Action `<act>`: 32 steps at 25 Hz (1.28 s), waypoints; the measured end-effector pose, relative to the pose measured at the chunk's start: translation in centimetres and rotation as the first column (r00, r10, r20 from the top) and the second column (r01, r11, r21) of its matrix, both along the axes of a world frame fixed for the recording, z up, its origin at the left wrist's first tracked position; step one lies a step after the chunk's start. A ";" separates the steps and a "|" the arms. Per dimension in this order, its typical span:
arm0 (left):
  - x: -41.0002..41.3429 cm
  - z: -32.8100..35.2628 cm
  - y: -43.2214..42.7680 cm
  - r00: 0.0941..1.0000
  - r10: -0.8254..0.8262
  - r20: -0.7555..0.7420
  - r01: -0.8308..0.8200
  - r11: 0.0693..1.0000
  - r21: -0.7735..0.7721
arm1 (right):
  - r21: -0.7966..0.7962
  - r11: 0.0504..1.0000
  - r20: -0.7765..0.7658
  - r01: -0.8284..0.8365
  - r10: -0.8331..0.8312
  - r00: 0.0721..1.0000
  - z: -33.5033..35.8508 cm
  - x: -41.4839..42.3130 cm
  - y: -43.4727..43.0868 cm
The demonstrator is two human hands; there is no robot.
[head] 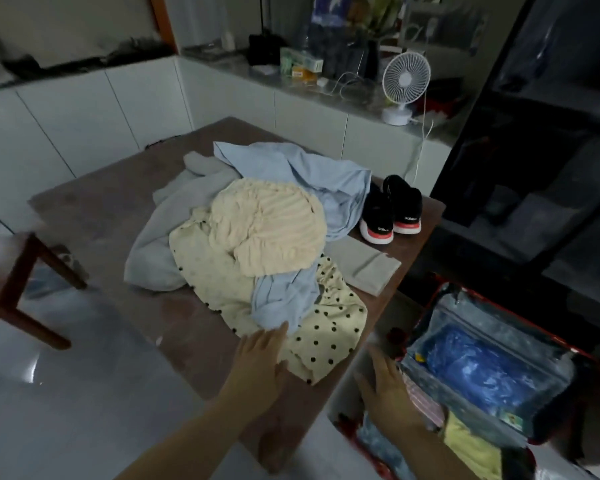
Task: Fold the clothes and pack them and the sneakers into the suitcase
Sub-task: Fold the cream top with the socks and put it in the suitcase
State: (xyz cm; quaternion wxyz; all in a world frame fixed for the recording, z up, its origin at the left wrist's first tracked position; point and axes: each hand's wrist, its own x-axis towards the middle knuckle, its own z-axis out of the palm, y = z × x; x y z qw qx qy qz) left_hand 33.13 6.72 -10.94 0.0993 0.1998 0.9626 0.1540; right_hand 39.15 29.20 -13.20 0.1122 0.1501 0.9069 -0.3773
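While the suitcase runs off frame, our left hand lies flat on the clothes; our right hand hovers open above that suitcase.

The brown tabletop carries a loose heap of clothes across its middle. A grey garment spreads out of the heap toward 9 o'clock, a light-blue shirt toward 12 and 1 o'clock, and a cream polka-dot garment toward 5 o'clock, reaching the near edge. At 3 o'clock lies a flat folded grey cloth. At 2 o'clock a pair of black sneakers stands side by side, by the right edge.
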 end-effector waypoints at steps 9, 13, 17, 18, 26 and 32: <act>-10.6 2.0 0.8 0.991 0.041 -0.129 -0.053 0.995 -0.087 | -0.074 0.988 -0.149 -0.135 0.123 0.981 4.0 -9.7 -1.6; -18.7 3.6 -2.9 0.975 0.087 -0.207 -0.113 0.987 -0.116 | -0.062 0.984 -0.159 -0.167 0.156 0.975 3.3 -14.2 -4.0; -28.1 4.1 -6.8 0.981 0.012 -0.195 -0.042 0.988 -0.147 | -0.041 0.993 -0.280 -0.114 0.098 0.955 3.1 -20.9 -8.2; -29.5 4.1 -7.5 0.986 -0.018 -0.166 -0.007 0.989 -0.150 | -0.034 0.996 -0.307 -0.085 0.070 0.949 3.2 -22.6 -9.5; -34.3 5.9 -10.2 0.968 -0.187 -0.167 0.218 0.957 0.190 | 0.380 0.917 -0.362 0.118 0.030 0.932 3.9 -28.6 -13.4; -36.0 11.9 -8.3 0.974 -0.207 -0.090 0.226 0.861 0.455 | -0.394 0.792 -0.286 0.467 -0.588 0.757 10.5 -23.1 -7.6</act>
